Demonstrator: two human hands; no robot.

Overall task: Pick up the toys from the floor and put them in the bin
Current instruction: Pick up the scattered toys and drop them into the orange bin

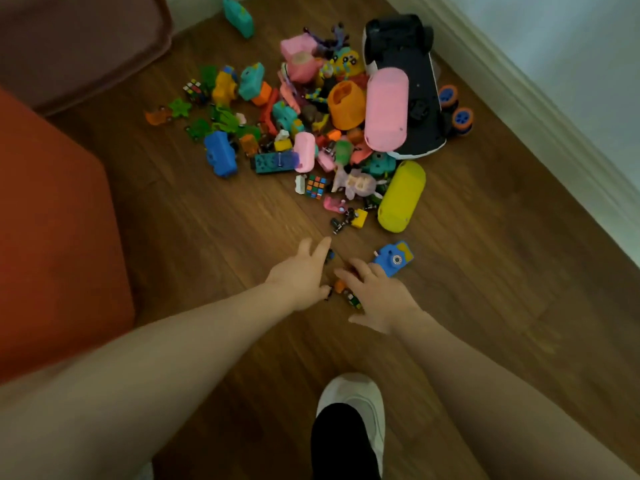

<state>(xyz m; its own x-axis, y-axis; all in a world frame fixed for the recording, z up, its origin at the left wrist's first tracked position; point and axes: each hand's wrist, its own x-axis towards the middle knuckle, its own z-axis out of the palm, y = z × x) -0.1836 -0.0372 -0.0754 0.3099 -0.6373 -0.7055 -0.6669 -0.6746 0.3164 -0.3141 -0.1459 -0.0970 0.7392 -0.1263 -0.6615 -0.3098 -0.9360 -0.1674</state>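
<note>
A pile of colourful plastic toys [311, 126] is spread over the wooden floor [207, 220]. My left hand [299, 271] reaches down with fingers spread, just left of a few tiny toys [346, 294] lying between both hands. My right hand [377, 296] hovers over those small toys, fingers spread and loosely bent, holding nothing I can see. A blue toy camera [394, 258] lies right beside my right hand's fingers. A yellow capsule [401, 197] and a small cube puzzle [316, 186] sit just beyond. No bin shows in the view.
An orange-red cushioned seat [52, 237] fills the left side. A wall with a pale skirting board [536, 109] runs along the right. A large black and white toy car [408, 88] lies overturned at the back. My white shoe [356, 410] stands on the floor below my hands.
</note>
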